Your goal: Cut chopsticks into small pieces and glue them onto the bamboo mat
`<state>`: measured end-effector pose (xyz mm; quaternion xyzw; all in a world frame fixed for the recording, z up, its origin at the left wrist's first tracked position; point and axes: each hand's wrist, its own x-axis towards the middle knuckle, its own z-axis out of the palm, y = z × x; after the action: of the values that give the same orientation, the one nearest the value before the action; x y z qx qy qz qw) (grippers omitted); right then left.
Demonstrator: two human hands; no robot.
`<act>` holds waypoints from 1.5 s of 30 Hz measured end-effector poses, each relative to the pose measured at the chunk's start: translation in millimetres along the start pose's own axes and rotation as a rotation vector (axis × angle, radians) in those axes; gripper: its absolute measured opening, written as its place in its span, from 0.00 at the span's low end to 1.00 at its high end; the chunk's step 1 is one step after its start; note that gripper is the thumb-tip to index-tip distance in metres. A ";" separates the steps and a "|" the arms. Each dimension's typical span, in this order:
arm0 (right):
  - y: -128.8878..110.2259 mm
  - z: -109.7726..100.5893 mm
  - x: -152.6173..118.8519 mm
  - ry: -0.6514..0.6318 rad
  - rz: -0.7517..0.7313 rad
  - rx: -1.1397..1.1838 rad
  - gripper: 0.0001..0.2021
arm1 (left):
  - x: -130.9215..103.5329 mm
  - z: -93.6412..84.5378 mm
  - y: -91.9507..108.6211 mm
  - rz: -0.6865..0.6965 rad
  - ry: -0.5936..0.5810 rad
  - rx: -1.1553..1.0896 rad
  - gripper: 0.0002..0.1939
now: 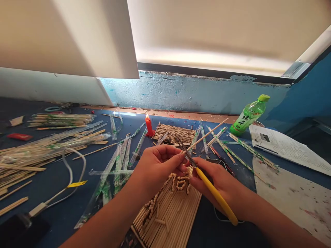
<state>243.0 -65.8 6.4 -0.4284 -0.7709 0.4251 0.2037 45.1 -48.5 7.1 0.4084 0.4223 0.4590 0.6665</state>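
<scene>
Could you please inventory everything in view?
held stick: one, pale, left hand
tool: one, yellow-handled, right hand
larger stick panel: one, pale, front centre
cut pieces: many, pale, larger panel
smaller stick panel: one, brown, centre
lit candle: one, red, centre
bottle: one, green, back right
wrappers: many, clear and green, widespread
loose sticks: many, pale, mostly left
cable: one, white, left
packet: one, red, left
printed paper: count unclear, white, right
stained sheet: one, whitish, right
coverings: two, cream, top
wall: one, blue, back
table: one, blue, beneath
left hand: one, bare, centre
right hand: one, bare, right
</scene>
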 end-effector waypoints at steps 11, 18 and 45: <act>-0.5 0.7 1.4 -0.017 -0.002 0.048 0.08 | -4.1 5.3 2.5 0.027 0.041 0.100 0.10; 1.0 2.3 -1.8 -0.016 0.017 0.008 0.10 | -3.3 3.1 -2.6 0.086 0.019 0.129 0.08; 2.8 2.2 -1.4 0.011 0.008 -0.025 0.07 | 0.8 0.6 -2.7 0.011 -0.016 -0.019 0.10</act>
<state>243.6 -67.2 2.9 -0.4364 -0.7732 0.4139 0.2008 46.6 -48.4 4.7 0.4080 0.4104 0.4634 0.6712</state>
